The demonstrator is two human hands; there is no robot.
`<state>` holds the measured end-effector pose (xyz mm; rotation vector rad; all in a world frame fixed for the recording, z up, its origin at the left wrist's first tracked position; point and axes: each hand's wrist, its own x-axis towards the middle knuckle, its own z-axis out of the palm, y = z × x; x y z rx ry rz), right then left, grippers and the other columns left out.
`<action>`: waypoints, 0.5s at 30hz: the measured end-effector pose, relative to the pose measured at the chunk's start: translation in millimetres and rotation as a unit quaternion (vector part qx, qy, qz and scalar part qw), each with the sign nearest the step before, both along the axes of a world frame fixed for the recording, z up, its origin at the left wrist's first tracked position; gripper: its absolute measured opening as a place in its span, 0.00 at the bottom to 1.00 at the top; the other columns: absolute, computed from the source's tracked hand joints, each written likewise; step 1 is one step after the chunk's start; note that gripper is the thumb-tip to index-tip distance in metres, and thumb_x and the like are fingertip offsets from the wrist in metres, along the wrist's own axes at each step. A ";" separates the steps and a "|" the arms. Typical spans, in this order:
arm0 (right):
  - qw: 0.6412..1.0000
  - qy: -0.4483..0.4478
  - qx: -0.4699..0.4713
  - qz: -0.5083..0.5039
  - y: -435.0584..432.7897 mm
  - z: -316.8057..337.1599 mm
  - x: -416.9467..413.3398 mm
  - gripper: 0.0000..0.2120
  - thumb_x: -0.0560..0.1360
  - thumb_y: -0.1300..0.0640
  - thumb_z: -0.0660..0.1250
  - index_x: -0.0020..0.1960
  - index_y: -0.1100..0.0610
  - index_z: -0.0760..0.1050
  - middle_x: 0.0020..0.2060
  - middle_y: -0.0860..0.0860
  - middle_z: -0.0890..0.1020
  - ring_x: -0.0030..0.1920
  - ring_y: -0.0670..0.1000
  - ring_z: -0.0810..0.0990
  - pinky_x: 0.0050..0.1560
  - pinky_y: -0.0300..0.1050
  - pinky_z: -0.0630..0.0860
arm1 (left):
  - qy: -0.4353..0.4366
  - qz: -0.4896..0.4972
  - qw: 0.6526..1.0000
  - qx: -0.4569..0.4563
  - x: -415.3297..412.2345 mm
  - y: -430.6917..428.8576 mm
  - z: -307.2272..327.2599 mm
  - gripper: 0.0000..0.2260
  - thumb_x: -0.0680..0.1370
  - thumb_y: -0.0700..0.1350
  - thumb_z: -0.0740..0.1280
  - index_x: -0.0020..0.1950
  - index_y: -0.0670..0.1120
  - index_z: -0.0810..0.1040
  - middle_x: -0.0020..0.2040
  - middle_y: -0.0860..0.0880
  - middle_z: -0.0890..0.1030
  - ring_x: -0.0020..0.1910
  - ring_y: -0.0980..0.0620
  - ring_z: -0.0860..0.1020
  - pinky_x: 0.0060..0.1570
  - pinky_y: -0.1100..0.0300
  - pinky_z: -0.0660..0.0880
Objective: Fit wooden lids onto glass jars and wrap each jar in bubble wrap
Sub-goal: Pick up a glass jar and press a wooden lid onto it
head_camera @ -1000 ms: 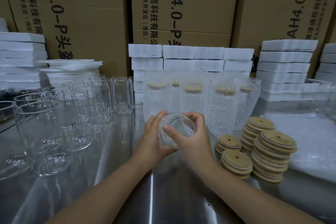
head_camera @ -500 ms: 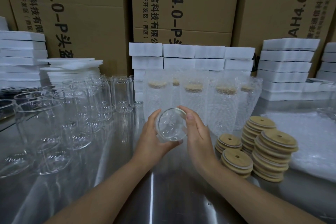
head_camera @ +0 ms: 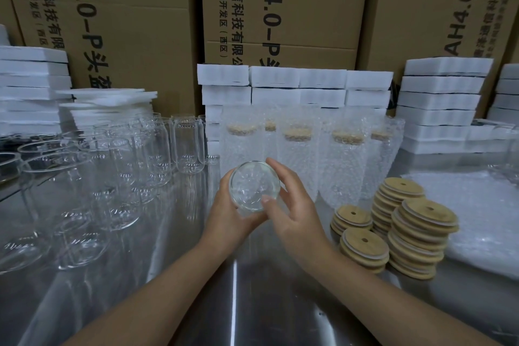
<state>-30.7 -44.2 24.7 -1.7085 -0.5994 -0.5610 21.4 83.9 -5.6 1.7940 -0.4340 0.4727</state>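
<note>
Clear glass jar (head_camera: 255, 185) was tilted, round end to camera, above the steel table (head_camera: 252, 303). Left hand (head_camera: 227, 216) cupped its body; right hand (head_camera: 295, 205) spanned the rim, thumb and forefinger on glass. Right of jar: stacked wooden lids (head_camera: 415, 236), round, holed. Behind: bubble-wrapped jars (head_camera: 297, 154). Left: bare jars (head_camera: 112, 166). Bare table below.

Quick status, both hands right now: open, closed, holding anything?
Left hand: holds the glass jar, fingers curled round its side.
Right hand: grips the same jar, thumb and fingers round its rim.
</note>
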 end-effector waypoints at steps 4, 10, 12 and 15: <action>0.998 -0.023 -0.044 -0.036 0.7 -2.3 0.2 0.29 0.71 0.52 0.72 0.65 0.37 0.61 0.66 0.40 0.68 0.69 0.40 0.66 0.64 0.29 0.64 | -0.017 0.024 0.999 0.035 -3.5 -1.5 1.5 0.37 0.61 0.60 0.76 0.65 0.65 0.61 0.60 0.72 0.71 0.60 0.71 0.72 0.54 0.76 0.68; 0.995 -0.036 -0.012 -0.095 1.9 -2.1 0.5 0.30 0.63 0.44 0.75 0.59 0.38 0.64 0.58 0.40 0.71 0.62 0.39 0.70 0.61 0.32 0.68 | -0.003 0.002 0.998 0.064 1.6 -2.5 3.4 0.35 0.66 0.54 0.75 0.70 0.53 0.66 0.66 0.47 0.74 0.63 0.49 0.76 0.61 0.46 0.75; 0.993 -0.026 -0.001 -0.112 2.6 -2.5 0.5 0.29 0.61 0.42 0.75 0.57 0.39 0.65 0.56 0.39 0.71 0.61 0.39 0.70 0.62 0.36 0.68 | -0.005 0.032 0.995 0.092 -1.4 -0.1 0.3 0.39 0.65 0.54 0.75 0.72 0.60 0.60 0.71 0.52 0.69 0.67 0.55 0.72 0.65 0.55 0.71; 0.993 -0.017 0.003 -0.113 2.2 -2.3 0.5 0.28 0.61 0.39 0.74 0.56 0.40 0.65 0.56 0.40 0.71 0.62 0.42 0.70 0.63 0.43 0.70 | -0.013 0.047 0.995 0.089 -6.5 -0.9 1.0 0.40 0.64 0.54 0.74 0.71 0.64 0.58 0.72 0.55 0.66 0.66 0.61 0.68 0.61 0.64 0.66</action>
